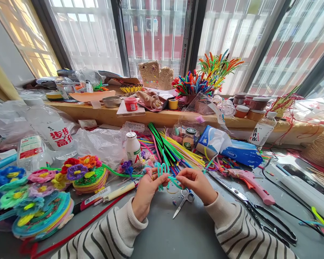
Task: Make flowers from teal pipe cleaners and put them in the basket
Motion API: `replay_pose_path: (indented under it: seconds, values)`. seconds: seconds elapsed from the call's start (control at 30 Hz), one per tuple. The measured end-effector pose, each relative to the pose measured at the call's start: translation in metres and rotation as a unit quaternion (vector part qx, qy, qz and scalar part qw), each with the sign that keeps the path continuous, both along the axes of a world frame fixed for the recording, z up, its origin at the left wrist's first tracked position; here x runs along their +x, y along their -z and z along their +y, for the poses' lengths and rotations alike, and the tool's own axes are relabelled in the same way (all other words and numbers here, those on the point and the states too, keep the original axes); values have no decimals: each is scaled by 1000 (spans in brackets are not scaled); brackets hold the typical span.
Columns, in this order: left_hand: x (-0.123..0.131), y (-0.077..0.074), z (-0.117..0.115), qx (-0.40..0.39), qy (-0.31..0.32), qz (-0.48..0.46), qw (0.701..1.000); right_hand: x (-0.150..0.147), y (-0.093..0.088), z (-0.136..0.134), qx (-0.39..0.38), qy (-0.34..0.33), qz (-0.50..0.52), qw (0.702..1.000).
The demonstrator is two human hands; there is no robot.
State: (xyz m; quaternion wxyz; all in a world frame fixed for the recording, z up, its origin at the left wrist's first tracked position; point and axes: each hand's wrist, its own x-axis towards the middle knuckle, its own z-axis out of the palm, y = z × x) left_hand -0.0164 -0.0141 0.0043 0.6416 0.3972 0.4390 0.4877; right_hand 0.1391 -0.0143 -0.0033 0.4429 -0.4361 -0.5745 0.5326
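My left hand [146,190] and my right hand [197,183] meet over the grey table, both pinching a teal pipe cleaner [164,173] bent into loops. The loops stand up by my left fingers; a teal end runs across to my right fingertips. Small silver scissors [184,201] lie on the table just below my right hand. A pile of coloured pipe cleaners [172,147] lies right behind my hands. Both sleeves are cream with dark stripes.
Finished pipe-cleaner flowers and coasters [40,201] lie at the left. A pink glue gun [252,183] and large black scissors [261,216] lie at the right. A small white bottle [132,146], a tissue pack [237,151], plastic bags and a cluttered wooden shelf [162,117] stand behind.
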Motion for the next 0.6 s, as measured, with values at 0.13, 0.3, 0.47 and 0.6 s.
replay_pose_path:
  seconds: [0.13, 0.3, 0.47, 0.6]
  values:
    - [0, -3, 0, -9, -12, 23, 1000, 1, -1, 0, -16, 7, -1, 1000]
    - [-2, -7, 1, -13, -27, 79, 996, 1, -1, 2, -53, 51, 79, 994]
    - [-2, -5, 1, -6, -48, 58, 997, 4, -3, 3, -88, 85, 145, 982]
    - [-2, -3, 2, -1, -58, 17, 998, 5, -6, 2, -94, 34, 148, 984]
